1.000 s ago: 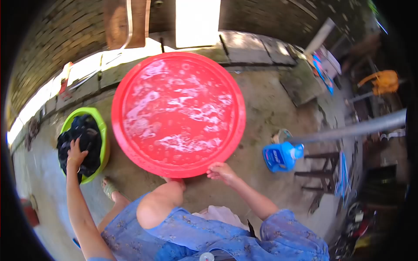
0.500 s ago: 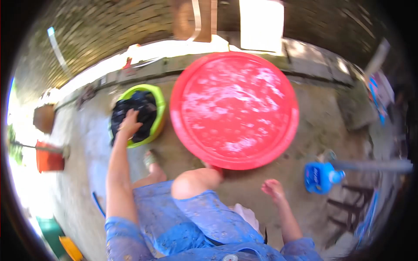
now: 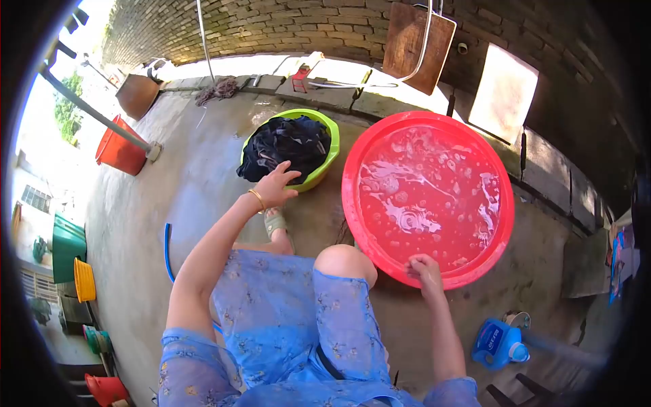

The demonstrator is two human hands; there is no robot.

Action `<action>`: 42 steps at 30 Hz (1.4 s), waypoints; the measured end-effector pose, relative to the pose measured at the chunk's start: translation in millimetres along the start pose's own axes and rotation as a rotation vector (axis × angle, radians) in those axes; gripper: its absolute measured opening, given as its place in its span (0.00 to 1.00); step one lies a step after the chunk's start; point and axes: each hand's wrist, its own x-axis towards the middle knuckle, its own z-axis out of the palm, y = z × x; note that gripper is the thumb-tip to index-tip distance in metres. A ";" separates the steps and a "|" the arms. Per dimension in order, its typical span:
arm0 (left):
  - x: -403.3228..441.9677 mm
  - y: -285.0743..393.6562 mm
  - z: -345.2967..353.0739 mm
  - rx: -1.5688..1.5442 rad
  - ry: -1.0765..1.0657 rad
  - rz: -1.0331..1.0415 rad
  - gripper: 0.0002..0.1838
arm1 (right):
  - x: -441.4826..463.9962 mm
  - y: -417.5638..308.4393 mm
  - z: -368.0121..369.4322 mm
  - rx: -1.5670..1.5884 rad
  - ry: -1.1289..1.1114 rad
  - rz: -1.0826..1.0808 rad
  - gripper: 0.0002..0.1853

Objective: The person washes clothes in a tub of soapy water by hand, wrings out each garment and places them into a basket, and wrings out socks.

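Observation:
A green basin (image 3: 330, 146) holds a heap of dark wet-looking clothes (image 3: 288, 144). My left hand (image 3: 274, 186), with a gold bangle at the wrist, is at the near edge of the heap, fingers spread and nothing gripped. To the right stands a large red tub (image 3: 505, 224) of soapy water (image 3: 427, 197) with foam patches. My right hand (image 3: 424, 269) is at the tub's near rim, its fingers curled together; whether anything small is between them cannot be made out.
A blue detergent bottle (image 3: 498, 344) stands at the lower right near a dark stool (image 3: 522, 390). Red bucket (image 3: 122, 146), brown pot (image 3: 137, 95) and mop head (image 3: 218, 90) lie left. A board (image 3: 418, 47) leans on the wall.
The view has swung left, so basin and tub appear farther right. My left hand has drawn back to the heap's near edge. My right hand moved off the tub's rim, then back to it.

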 end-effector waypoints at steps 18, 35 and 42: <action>49.7 -191.2 -3.3 -0.193 0.313 0.103 0.09 | 323.5 -114.8 315.1 -1.034 -0.367 -1.067 0.32; -187.0 -121.8 40.3 -0.971 0.215 -0.969 0.07 | 305.7 -187.7 308.7 0.269 -0.276 0.154 0.24; -319.2 -26.6 -44.8 -1.430 0.357 -1.403 0.09 | 137.4 -286.3 291.8 0.336 -0.159 0.303 0.27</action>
